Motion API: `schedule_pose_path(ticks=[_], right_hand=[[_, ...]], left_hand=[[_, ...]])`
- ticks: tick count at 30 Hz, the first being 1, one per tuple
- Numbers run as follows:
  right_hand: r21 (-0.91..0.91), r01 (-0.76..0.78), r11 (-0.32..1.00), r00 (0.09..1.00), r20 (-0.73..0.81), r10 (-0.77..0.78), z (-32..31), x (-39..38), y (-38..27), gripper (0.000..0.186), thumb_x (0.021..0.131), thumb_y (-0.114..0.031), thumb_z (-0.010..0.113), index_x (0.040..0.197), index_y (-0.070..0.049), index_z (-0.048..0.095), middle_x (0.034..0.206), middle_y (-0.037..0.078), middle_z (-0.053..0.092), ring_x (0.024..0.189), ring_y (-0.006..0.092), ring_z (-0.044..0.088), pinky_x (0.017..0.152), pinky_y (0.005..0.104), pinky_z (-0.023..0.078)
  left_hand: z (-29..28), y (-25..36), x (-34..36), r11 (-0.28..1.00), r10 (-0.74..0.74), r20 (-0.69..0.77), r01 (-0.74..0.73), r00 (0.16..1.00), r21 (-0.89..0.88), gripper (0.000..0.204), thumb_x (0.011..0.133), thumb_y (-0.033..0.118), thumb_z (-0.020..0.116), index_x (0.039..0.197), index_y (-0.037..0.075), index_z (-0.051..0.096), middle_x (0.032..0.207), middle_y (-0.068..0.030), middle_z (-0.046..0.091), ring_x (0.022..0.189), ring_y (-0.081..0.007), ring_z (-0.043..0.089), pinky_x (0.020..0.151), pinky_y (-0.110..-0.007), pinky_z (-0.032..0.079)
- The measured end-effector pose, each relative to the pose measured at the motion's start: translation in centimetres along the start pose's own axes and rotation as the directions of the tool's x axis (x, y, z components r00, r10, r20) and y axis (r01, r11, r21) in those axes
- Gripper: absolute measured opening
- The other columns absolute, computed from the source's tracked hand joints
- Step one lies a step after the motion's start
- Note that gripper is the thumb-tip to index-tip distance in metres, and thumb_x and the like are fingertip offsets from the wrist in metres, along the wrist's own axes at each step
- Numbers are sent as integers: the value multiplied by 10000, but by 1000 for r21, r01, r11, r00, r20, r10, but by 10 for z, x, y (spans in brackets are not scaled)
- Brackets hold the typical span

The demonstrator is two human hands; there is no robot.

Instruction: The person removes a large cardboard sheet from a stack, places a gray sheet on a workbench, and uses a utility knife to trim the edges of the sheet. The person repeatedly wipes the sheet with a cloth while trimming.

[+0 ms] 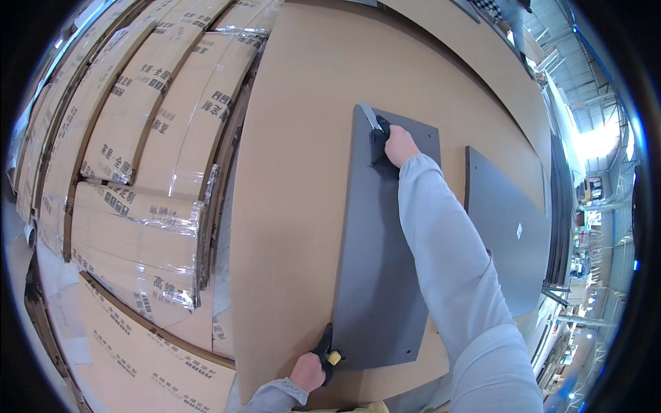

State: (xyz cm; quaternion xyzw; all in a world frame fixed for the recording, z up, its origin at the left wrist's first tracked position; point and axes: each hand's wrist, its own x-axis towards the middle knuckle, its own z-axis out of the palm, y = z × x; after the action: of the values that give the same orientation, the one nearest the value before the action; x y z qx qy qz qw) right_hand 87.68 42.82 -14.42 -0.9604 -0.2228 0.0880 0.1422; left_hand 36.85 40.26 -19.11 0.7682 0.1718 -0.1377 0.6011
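A long dark grey panel (377, 248) with small holes near its corners lies on a large brown cardboard sheet (289, 131). My right hand (392, 143), in a black glove with bare back, grips a silver tool (367, 113), perhaps a utility knife, at the panel's far left corner. My left hand (313, 365), gloved alike, is at the near left corner, its fingers closed around a small yellow object (334, 358), with one finger along the panel's edge. A second grey panel (509, 227) with a small white label lies to the right, partly behind my right sleeve.
Several plastic-wrapped cardboard packages (158, 131) lie stacked on the left, with a printed carton (151, 351) nearer. Another brown sheet (468, 41) overlaps at the far side. A person's arm (515, 31) shows at top right, beside stacked dark boards (559, 234) and the hall beyond.
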Motion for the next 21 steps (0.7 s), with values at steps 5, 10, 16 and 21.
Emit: schedule_pose_path(ticks=[5, 10, 16, 21], right_hand=[[-51, 57, 997, 998, 30, -56, -9, 5, 11, 220, 833, -42, 456, 969, 40, 609, 1023, 282, 622, 1033, 434, 570, 914, 474, 444], [-131, 155, 979, 985, 96, -143, -16, 10, 17, 225, 824, -33, 460, 974, 35, 612, 1025, 277, 620, 1041, 427, 566, 907, 473, 445], [-194, 196, 961, 954, 266, -140, -31, 2, 4, 237, 816, -21, 458, 990, 34, 610, 1055, 274, 613, 1048, 433, 554, 908, 466, 445], [210, 72, 975, 983, 151, -105, -12, 1, 72, 241, 843, -30, 486, 1048, 51, 584, 1038, 267, 629, 1039, 387, 592, 909, 414, 450]], left_hand=[[1, -3, -3, 992, 41, 8, -41, 999, 118, 551, 698, 100, 658, 1222, -22, 540, 705, -244, 602, 638, -423, 582, 567, -491, 465], [0, -4, -1, 983, -3, 69, -10, 998, 184, 553, 694, 90, 664, 1220, -18, 534, 733, -263, 600, 672, -451, 571, 572, -493, 463], [5, -15, -1, 988, 8, 11, -9, 1000, 153, 190, 699, 132, 658, 801, -28, 655, 679, -259, 597, 637, -428, 592, 583, -499, 476], [16, -19, -8, 1000, 9, -11, -9, 1000, 8, 333, 762, 137, 645, 1070, 23, 594, 759, -217, 628, 677, -409, 592, 579, -461, 476]])
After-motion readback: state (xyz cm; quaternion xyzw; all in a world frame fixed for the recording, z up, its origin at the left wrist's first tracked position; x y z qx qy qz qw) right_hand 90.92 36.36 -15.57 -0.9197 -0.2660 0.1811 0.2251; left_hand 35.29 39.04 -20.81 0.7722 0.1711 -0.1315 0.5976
